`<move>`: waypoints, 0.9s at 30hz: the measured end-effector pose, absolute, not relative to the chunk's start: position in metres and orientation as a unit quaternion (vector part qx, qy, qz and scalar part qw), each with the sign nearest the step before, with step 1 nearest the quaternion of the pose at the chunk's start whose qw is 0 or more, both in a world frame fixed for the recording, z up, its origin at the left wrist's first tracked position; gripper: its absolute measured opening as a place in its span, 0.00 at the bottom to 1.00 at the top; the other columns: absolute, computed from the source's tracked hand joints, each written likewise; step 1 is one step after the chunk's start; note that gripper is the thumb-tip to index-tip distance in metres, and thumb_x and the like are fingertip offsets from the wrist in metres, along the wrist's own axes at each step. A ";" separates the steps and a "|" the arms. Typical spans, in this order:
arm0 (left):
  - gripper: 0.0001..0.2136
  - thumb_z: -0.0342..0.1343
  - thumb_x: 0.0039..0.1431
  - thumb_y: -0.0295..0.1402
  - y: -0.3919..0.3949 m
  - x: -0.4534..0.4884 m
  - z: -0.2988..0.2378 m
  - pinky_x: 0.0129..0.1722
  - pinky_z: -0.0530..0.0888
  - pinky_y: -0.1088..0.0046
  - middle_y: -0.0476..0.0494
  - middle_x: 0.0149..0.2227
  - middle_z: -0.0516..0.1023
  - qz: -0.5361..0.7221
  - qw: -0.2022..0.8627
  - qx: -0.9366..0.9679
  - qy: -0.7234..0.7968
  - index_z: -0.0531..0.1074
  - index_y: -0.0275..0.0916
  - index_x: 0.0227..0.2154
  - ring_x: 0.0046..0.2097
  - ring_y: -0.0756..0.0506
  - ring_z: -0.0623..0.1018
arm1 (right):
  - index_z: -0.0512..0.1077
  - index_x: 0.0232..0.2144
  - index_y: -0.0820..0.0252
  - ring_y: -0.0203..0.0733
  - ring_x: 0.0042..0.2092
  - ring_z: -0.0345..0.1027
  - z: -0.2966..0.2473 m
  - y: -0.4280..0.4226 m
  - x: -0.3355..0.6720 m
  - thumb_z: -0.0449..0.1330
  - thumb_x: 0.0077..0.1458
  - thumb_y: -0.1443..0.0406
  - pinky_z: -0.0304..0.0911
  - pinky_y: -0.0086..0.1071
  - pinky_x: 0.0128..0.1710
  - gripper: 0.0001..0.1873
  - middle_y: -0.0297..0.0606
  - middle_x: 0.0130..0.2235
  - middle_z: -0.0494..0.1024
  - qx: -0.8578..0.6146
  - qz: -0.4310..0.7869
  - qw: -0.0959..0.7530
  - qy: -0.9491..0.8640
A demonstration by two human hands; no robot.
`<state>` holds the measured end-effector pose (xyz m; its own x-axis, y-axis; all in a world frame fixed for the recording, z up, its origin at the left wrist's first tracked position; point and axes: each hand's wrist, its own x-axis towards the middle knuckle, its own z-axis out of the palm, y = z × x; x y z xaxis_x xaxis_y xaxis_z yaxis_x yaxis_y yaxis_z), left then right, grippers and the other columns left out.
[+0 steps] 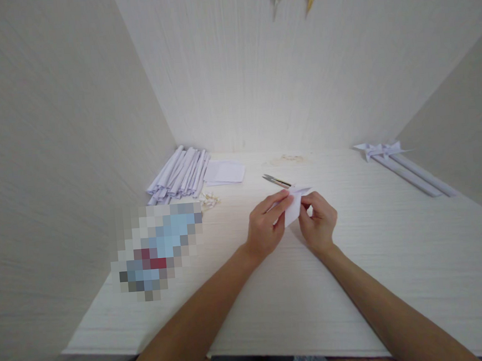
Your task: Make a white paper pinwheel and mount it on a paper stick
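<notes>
A piece of white paper (293,211) is held up between my two hands, just over the middle of the table; a pointed flap sticks out at its top right. My left hand (266,226) pinches it from the left side. On the right edge, the fingers of my right hand (318,221) are curled closed against the paper. Just beyond the hands lies a pair of small scissors or snips (276,181), its near end partly hidden behind the paper.
Rolled white paper tubes (180,174) are heaped at the back left, beside flat paper sheets (224,172) and a small pale pile (210,200). A blurred blue item (166,242) lies in front. Two paper pinwheels (383,150) on paper sticks lie at the right. Walls (241,80) surround the table.
</notes>
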<state>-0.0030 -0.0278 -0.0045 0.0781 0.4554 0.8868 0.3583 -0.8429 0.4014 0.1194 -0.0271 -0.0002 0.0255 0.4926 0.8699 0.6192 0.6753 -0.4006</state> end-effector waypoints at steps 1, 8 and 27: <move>0.13 0.48 0.54 0.20 -0.028 -0.003 -0.005 0.43 0.73 0.73 0.37 0.42 0.75 0.621 0.043 0.732 0.276 0.71 0.36 0.40 0.45 0.49 0.74 | 0.64 0.22 0.58 0.32 0.23 0.57 0.000 -0.027 0.120 0.53 0.50 0.74 0.54 0.28 0.23 0.08 0.28 0.21 0.64 -0.400 -0.054 0.594 -0.696; 0.14 0.48 0.54 0.20 -0.027 -0.003 -0.005 0.43 0.73 0.73 0.37 0.42 0.75 0.626 0.053 0.729 0.272 0.71 0.36 0.41 0.45 0.50 0.74 | 0.64 0.22 0.58 0.32 0.23 0.57 0.000 -0.028 0.120 0.54 0.50 0.73 0.54 0.28 0.23 0.08 0.29 0.21 0.64 -0.403 -0.054 0.591 -0.697; 0.12 0.50 0.51 0.21 -0.025 -0.003 -0.004 0.40 0.73 0.75 0.40 0.39 0.77 0.631 0.116 0.702 0.309 0.74 0.36 0.38 0.40 0.50 0.76 | 0.65 0.22 0.58 0.33 0.22 0.57 -0.002 -0.026 0.117 0.53 0.51 0.71 0.54 0.29 0.23 0.08 0.30 0.20 0.65 -0.410 -0.030 0.572 -0.710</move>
<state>-0.0033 -0.0250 -0.0043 0.0129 0.5792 0.8151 0.2876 -0.7829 0.5517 0.1171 -0.0262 -0.0023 -0.0104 0.5483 0.8362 0.6166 0.6618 -0.4263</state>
